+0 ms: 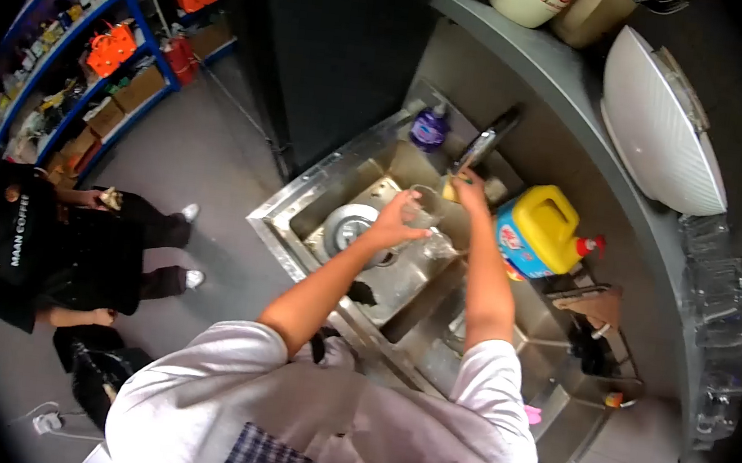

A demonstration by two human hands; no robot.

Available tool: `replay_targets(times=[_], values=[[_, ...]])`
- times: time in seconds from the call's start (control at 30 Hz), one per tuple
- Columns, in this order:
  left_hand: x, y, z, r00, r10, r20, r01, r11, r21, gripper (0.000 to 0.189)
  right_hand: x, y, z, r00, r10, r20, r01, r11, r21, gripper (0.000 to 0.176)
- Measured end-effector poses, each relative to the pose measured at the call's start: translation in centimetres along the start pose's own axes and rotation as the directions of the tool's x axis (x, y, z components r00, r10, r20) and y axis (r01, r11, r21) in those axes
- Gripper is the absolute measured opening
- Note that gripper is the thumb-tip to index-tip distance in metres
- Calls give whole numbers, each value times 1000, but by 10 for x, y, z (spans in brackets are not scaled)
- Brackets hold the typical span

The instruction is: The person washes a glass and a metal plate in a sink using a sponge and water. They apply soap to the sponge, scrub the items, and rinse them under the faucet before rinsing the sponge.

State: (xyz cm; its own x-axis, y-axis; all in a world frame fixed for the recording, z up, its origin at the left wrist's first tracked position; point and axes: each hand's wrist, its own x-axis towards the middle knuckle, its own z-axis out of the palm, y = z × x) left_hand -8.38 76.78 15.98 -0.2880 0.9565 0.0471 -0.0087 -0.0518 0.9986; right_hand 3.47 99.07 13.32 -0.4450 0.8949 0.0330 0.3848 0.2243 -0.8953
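Over the left sink basin [407, 291], my left hand [390, 223] is curled round a clear glass [428, 203]. My right hand [470, 190] is closed on a yellow sponge [449, 191] right beside the glass, just below the faucet [491, 137]. Under my left fingers, something clear and shiny [439, 245] shows in the basin. A round metal piece [351, 229] lies in the basin to the left of my left hand, partly covered by my forearm.
A purple soap bottle [430, 129] stands behind the basin. To the right are a yellow detergent jug [537, 231] and a second basin [522, 347]. A shelf [575, 99] carries a white bowl [662, 127] and clear glasses [724, 314]. A person in black [34, 250] stands at left.
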Motion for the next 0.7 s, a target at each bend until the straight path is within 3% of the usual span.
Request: replay_targets(times=[0.03,0.1,0.17,0.27,0.57,0.7], values=[[-1,-2,-2,1000,4,9,-4,999,51,84,-4,-2,1,997,66,38,-70,989,128,36],[-2,8,2,1000,21,-3,-21,999,-35,86,-6,-5,2,998,36,54,-44,987,157,35],[6,7,7,1000,4,-8,-4,1000,-19,85,-8,-3,0,999,-51,-18,52,995,82,36],[7,8,8,997,19,-73,-19,1000,3,82,-9,0,2,999,-19,-30,21,997,69,38],[12,10,15,999,8,-38,-8,1000,-6,83,-9,4,5,995,-70,-71,74,995,63,39],[13,0,15,999,20,-25,-20,1000,8,83,-9,1,3,999,5,-47,-2,998,57,41]])
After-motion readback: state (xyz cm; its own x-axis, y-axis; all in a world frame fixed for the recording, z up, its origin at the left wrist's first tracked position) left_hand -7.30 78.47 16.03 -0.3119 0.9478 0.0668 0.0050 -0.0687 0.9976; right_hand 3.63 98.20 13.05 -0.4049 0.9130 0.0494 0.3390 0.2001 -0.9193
